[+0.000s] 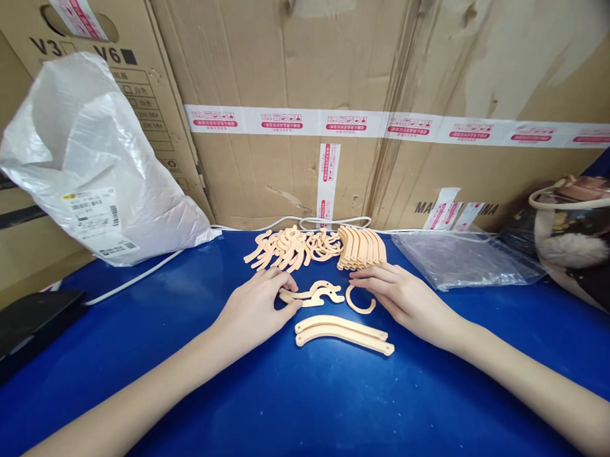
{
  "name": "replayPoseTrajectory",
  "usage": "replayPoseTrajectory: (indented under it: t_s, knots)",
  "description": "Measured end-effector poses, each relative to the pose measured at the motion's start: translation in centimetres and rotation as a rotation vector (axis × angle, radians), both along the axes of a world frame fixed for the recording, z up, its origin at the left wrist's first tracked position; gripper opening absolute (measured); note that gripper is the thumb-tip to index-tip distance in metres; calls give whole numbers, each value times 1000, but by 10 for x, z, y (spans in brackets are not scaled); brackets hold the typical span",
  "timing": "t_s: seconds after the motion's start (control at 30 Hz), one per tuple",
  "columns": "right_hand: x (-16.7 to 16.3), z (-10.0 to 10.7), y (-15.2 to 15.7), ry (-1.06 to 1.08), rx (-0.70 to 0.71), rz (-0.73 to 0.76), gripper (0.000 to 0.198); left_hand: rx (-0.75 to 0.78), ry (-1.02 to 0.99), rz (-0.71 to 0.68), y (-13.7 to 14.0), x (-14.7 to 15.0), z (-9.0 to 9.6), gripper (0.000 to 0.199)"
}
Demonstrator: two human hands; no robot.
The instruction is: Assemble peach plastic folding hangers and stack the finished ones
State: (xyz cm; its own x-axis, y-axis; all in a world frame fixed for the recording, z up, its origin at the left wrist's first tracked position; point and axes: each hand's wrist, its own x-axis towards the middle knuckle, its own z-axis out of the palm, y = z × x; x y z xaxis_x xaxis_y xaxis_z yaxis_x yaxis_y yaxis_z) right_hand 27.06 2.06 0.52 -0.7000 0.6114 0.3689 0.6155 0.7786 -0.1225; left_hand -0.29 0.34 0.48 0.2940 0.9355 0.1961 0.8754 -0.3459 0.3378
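Note:
My left hand (260, 300) pinches the left ends of cream-coloured notched plastic pieces (320, 294) between thumb and fingers. They look like at least two, overlapping, with small bumps and cut-outs on the right. My right hand (400, 295) is open, fingers stretched to the left over a C-shaped cream hook (351, 303); I cannot tell if the fingertips touch it. Nearer to me, two long curved arms (344, 333) with holes at their ends lie side by side on the blue table (299, 408).
Behind my hands lie a pile of loose notched pieces (287, 248), several hooks (324, 244) and a row of curved arms (363, 247). A white bag (107, 155) stands left, a clear plastic bag (464, 261) right. Cardboard boxes (280, 68) wall the back; a dark bag (575, 238) sits far right.

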Motion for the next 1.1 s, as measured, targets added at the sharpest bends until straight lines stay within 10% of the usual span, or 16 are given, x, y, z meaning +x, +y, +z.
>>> replayPoseTrajectory:
  t_s: [0.4,0.63,1.1]
  knots:
    - [-2,-2,-1,-161,135,-21,35,134,-88,-406,10,-4,0,17]
    - [-3,-4,2,-248,250,0,23,153,0,-395,9,-1,-1,14]
    - [-7,1,-3,126,-75,-79,16,330,232,-385,6,3,-5,27]
